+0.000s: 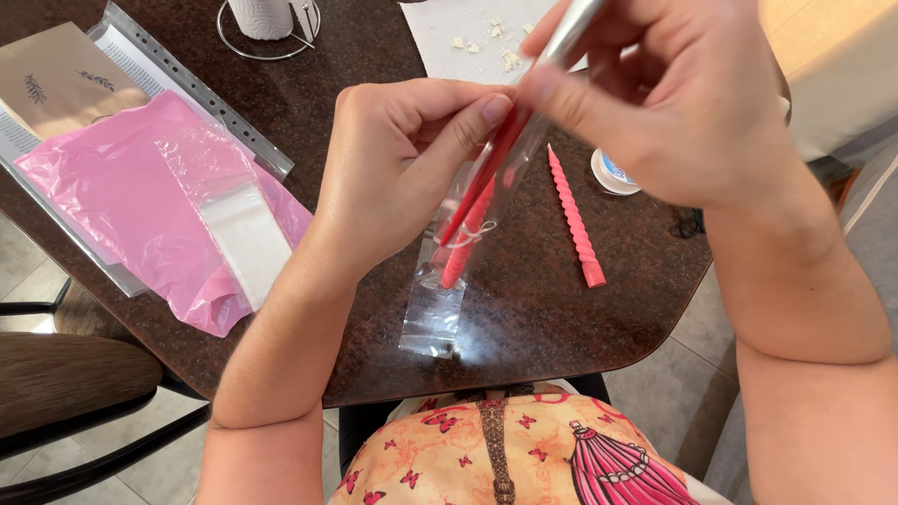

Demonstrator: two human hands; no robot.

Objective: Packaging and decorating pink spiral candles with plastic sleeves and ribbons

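Observation:
My left hand (398, 168) pinches the top of a narrow clear plastic bag (440, 309) that hangs over the dark table. A pink twisted candle (468, 234) sits inside the bag, tied with a thin white string. My right hand (673, 103) grips the upper end of the bag, or a silver strip on it, near my left thumb. A second pink twisted candle (575, 220) lies on the dark brown table (552, 318) just right of the bag.
A pink plastic bag (122, 196) with a clear sleeve (245, 238) on it lies at the left, over a brown paper bag (56, 75) and a plastic document sleeve. A small round white spool (613, 173), a wire holder (267, 28) and white paper with crumbs (468, 37) lie beyond.

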